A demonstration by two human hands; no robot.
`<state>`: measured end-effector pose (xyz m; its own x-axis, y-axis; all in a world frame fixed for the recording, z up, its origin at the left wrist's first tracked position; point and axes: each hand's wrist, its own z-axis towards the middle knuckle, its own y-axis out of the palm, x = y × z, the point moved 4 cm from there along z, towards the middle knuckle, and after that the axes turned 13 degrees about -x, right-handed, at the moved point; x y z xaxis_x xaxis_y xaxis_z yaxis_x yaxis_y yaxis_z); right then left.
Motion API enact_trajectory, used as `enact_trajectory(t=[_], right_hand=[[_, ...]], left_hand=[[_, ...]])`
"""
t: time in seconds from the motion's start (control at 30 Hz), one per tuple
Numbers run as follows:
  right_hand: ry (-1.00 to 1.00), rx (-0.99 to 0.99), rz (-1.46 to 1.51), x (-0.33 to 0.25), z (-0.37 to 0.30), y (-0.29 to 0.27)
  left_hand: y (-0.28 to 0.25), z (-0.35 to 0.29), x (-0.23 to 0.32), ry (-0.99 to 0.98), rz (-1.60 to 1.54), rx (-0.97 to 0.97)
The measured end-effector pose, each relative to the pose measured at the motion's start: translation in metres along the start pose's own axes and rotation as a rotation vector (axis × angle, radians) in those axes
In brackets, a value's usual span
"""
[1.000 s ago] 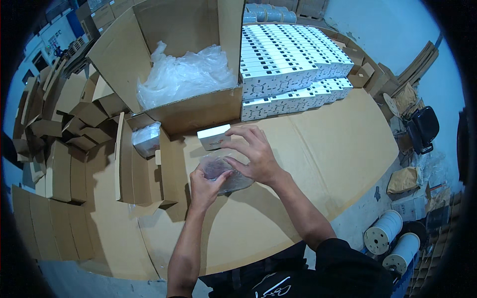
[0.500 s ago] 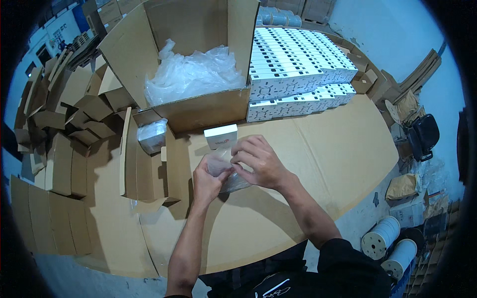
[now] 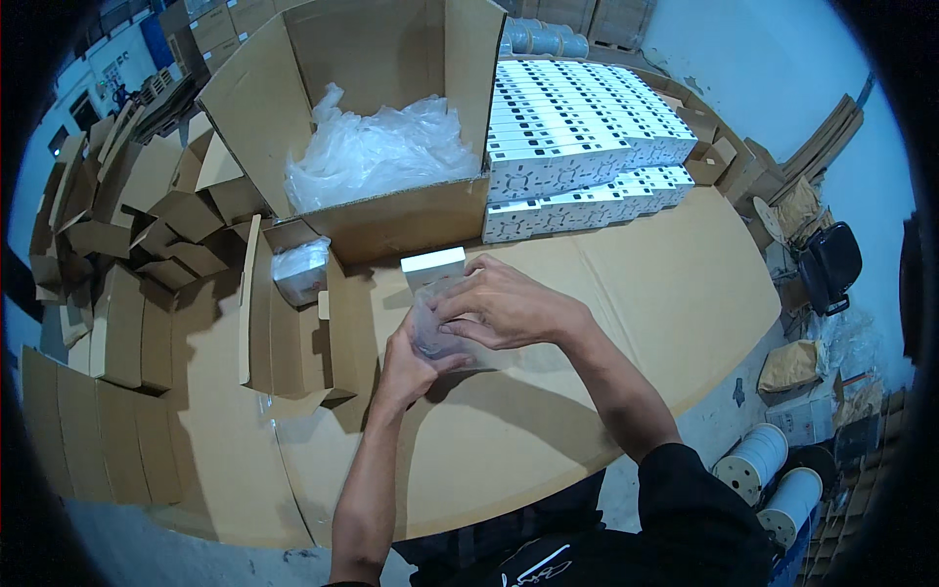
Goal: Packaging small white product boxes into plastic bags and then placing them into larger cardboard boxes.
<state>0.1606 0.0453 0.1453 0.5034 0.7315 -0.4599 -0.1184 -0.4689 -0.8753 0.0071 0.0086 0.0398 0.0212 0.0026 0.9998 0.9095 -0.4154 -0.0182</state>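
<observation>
A clear plastic bag (image 3: 426,328) is held between both hands over the table. My left hand (image 3: 403,367) grips its near left side, thumb reaching across below. My right hand (image 3: 504,305) is at the bag's mouth, its fingers curled into or against the film; the fingertips are partly hidden. Just beyond the hands stands a small white box (image 3: 433,264), its lower part behind the bag. To the left, an open brown carton (image 3: 256,333) holds plastic-wrapped items (image 3: 301,271) at its far end.
A large open carton (image 3: 411,220) full of crumpled plastic bags (image 3: 381,152) stands at the back. Right of it are stacked rows of white printed boxes (image 3: 558,171). Unfolded brown cartons (image 3: 122,323) crowd the left. Cable spools (image 3: 751,462) and a black chair (image 3: 829,266) are at the right.
My right hand has moved slightly left and turned flatter, its fingers now over the bag's mouth. The bag looks more opened up and stands higher between the hands.
</observation>
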Motion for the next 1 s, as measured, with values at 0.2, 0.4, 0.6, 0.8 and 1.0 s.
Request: enact_trajectory(t=[0.2,0.4,0.6,0.8,1.0], right_hand=[[-0.120,-0.010,0.016,0.009,-0.001,-0.010],[-0.216,0.638,0.535,0.042,-0.010,-0.015],[-0.172,0.871,1.079,0.103,0.007,0.055],[-0.180,0.658,1.100,0.108,0.025,0.073],[-0.076,0.689,1.100,0.118,0.026,0.080]], left_hand=[[-0.002,0.002,-0.009,-0.009,0.045,-0.047],[-0.010,-0.001,-0.013,-0.077,0.071,-0.007],[-0.016,-0.003,-0.009,-0.054,0.128,0.014],[-0.020,-0.004,-0.011,-0.075,0.032,0.014],[-0.019,-0.005,-0.003,-0.114,-0.022,-0.028]])
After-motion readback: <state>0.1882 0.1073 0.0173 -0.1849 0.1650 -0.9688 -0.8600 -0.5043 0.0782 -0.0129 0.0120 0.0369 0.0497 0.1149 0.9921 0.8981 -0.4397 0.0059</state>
